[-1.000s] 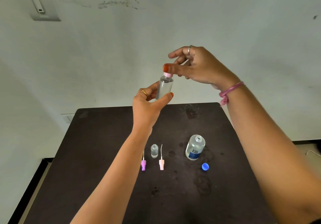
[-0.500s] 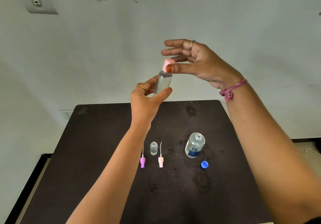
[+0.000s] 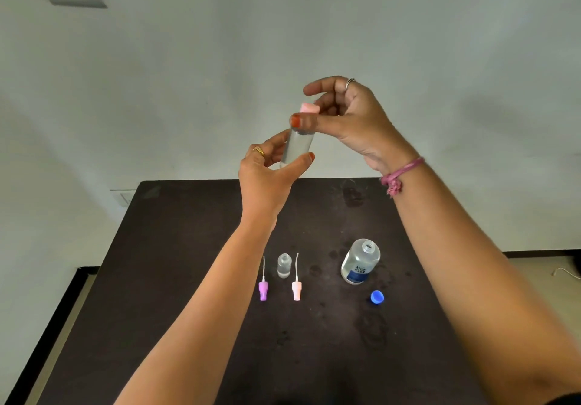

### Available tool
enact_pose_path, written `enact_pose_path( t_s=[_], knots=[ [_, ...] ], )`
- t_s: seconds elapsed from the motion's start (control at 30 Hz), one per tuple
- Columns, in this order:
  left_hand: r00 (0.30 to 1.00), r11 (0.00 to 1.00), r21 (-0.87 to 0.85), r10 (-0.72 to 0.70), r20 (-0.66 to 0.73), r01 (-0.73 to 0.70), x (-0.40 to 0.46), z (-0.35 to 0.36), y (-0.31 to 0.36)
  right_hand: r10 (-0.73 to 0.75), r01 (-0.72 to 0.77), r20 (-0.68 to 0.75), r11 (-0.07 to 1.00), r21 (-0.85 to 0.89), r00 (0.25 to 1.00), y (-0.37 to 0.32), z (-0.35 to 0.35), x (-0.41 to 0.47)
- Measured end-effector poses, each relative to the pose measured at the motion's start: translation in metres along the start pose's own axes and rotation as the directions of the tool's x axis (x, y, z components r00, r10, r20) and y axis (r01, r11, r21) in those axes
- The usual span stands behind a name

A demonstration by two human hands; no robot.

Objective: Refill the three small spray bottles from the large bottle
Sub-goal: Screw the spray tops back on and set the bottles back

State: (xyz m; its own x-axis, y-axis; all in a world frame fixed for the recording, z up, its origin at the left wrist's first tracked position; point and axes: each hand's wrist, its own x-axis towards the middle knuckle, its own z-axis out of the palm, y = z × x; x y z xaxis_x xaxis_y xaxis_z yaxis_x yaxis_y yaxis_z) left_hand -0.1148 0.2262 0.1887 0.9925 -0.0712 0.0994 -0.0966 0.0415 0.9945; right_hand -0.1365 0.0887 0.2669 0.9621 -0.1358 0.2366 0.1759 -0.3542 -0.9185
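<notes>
A small spray bottle (image 3: 297, 148) is held up in the air above the far edge of the table (image 3: 176, 279), tilted a little to the right and filled with clear liquid. The left hand (image 3: 267, 175) grips its body, thumb across the front and fingers curled behind. A pink spray head (image 3: 309, 109) sits on the bottle's neck, and the right hand (image 3: 349, 121) pinches it between thumb and forefinger, the other fingers curled loosely above.

On the dark table below stands a second small bottle (image 3: 284, 265), open at the top, with some clear liquid in it. A purple spray head (image 3: 263, 288) lies just to its left and a pale pink one (image 3: 296, 288) just to its right, each with its thin tube pointing away from the person. Further right stands the large bottle (image 3: 360, 261), uncapped, with a blue label, apart from the small ones. Its blue cap (image 3: 377, 297) lies near it, on the near right side. Damp marks dot the tabletop around the bottles. A third small bottle is not visible.
</notes>
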Motion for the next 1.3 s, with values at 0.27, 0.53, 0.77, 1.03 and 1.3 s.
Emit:
enact_pose_path(
  t_s=[0.27,0.53,0.77,1.03,1.3],
  knots=[
    [1.000,1.000,0.010,0.007,-0.015,-0.007,0.019,-0.014,-0.007,0.076,-0.081,0.027,0.960,0.269,0.997,0.012,0.027,0.015],
    [0.999,1.000,0.029,0.005,-0.036,-0.004,0.044,-0.034,-0.017,0.120,-0.156,0.123,0.926,0.344,0.985,0.030,0.041,0.040],
    [0.999,0.998,0.052,-0.027,-0.034,0.028,0.068,-0.050,-0.030,0.101,-0.156,0.139,0.865,0.476,0.985,0.051,0.068,0.062],
    [0.998,0.995,0.082,-0.061,-0.017,0.062,0.086,-0.061,-0.047,0.126,-0.157,0.101,0.893,0.421,0.987,0.067,0.093,0.079],
    [0.995,0.992,0.087,-0.095,0.010,0.094,0.101,-0.074,-0.067,0.160,-0.132,-0.025,0.885,0.445,0.987,0.077,0.116,0.088]
  ],
)
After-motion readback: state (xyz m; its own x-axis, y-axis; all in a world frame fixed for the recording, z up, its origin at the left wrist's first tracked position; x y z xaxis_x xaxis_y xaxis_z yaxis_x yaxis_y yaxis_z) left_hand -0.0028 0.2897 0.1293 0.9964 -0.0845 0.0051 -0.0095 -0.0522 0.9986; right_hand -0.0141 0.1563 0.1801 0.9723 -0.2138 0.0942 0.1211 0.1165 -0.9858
